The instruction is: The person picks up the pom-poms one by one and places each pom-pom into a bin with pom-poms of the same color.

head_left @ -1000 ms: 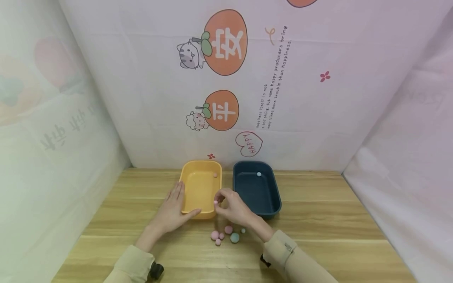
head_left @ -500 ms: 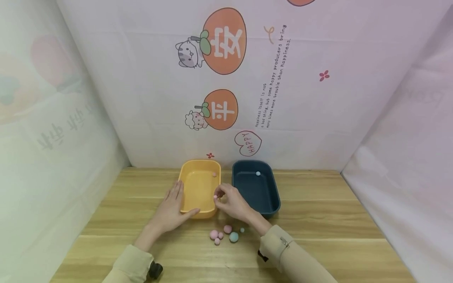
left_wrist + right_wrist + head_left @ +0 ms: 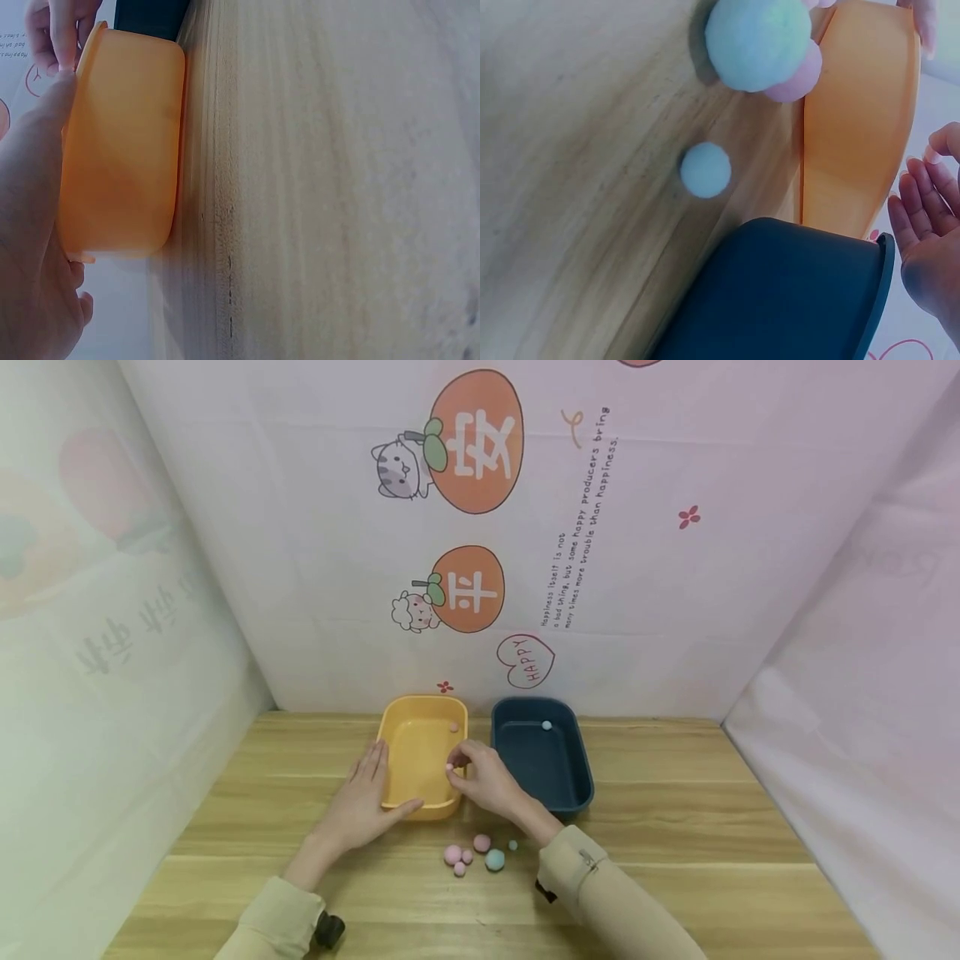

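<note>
I see a wood counter (image 3: 697, 843), with printed cloth (image 3: 637, 668) hanging behind the yellow tub (image 3: 416, 764). I have the left hand (image 3: 366, 802) spread, fingers straight against the tub's left rim, thumb on its near one. With the right hand (image 3: 487, 777), fingers curled, I pinch a small pink ball (image 3: 449, 767) at the tub's right rim.

In the head view, you have a wood-grained worktop (image 3: 675, 827) spreading across 6 o'clock. Before you at 12 o'clock is a white printed cloth (image 3: 315, 568), bearing a large orange fruit (image 3: 480, 442) with a grey-striped cat (image 3: 399, 472) at its 8 o'clock edge. Below, you see a smaller orange fruit (image 3: 470, 589) and a white lamb (image 3: 412, 612). Steeply slanted lettering (image 3: 581, 518) lies toward 1 o'clock, a red flower (image 3: 689, 517) at 2. A pale side cloth (image 3: 150, 727) flanks you at 9 o'clock.
</note>
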Motion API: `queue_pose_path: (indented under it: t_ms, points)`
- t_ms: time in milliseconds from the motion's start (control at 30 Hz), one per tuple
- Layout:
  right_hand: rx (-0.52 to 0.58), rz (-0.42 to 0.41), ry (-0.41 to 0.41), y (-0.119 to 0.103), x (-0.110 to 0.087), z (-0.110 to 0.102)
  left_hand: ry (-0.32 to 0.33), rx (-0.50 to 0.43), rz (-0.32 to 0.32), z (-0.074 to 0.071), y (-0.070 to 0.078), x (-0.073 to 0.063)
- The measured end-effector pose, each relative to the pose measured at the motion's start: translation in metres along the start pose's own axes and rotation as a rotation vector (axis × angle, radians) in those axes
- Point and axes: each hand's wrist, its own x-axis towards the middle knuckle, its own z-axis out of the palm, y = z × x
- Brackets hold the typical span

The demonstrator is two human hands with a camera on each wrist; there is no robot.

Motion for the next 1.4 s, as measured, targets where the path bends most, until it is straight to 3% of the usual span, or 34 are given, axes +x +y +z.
queue_pose_path:
  t_ms: [400,567,767,1200,1400]
  points:
    - [-0.057,-0.006,-0.031,-0.006,0.019,0.003,0.014,-0.001,0.010,-0.001,0.001,0.001]
    - [-0.028,0.002,-0.039,-0.009,0.027,0.005,0.021,0.000,0.012,-0.001,0.000,-0.002]
    - [0.018,0.014,-0.052,-0.010,0.026,0.011,0.012,-0.006,0.007,0.003,-0.001,-0.007]
    - [-0.032,0.012,-0.035,-0.007,0.029,0.014,0.002,-0.002,0.007,0.002,-0.001,-0.005]
    - [-0.034,-0.031,-0.026,-0.004,0.030,0.009,0.011,-0.001,0.006,0.000,0.000,-0.002]
